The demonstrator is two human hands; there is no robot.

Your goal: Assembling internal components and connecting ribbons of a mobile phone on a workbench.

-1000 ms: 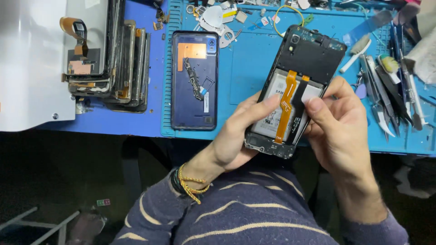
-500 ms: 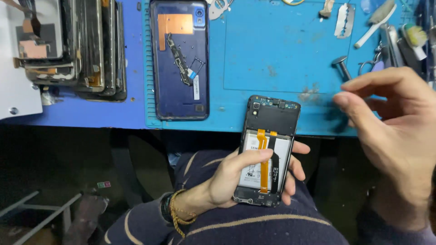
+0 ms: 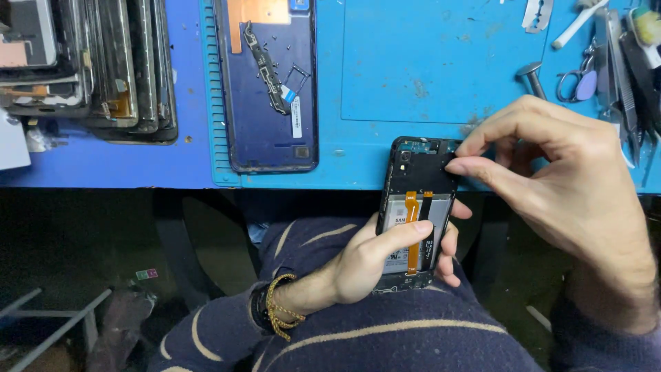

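**Opened phone held over the lap, cover plate pinched at the top**

Cradling the opened phone point(image 3: 415, 213), our left hand point(image 3: 375, 258) wraps it from below, thumb across the battery and fingers curled round the far edge, so this grip is closed on the phone. Our right hand point(image 3: 564, 186) comes in from the right, thumb and forefinger pressed together on the black cover plate point(image 3: 427, 169) at the phone's upper right corner. The phone sits just off the near edge of the blue worktop point(image 3: 413, 69), above our striped sleeve.

We judge the phone light and stiff but delicate: the orange flex cable point(image 3: 412, 231) down its middle looks easy to tear, so the frame edges seem the safe place to hold. A blue back cover point(image 3: 265, 89) lies on the mat well apart, with tools point(image 3: 606, 62) at the right and stacked phone parts point(image 3: 103, 62) at the left.
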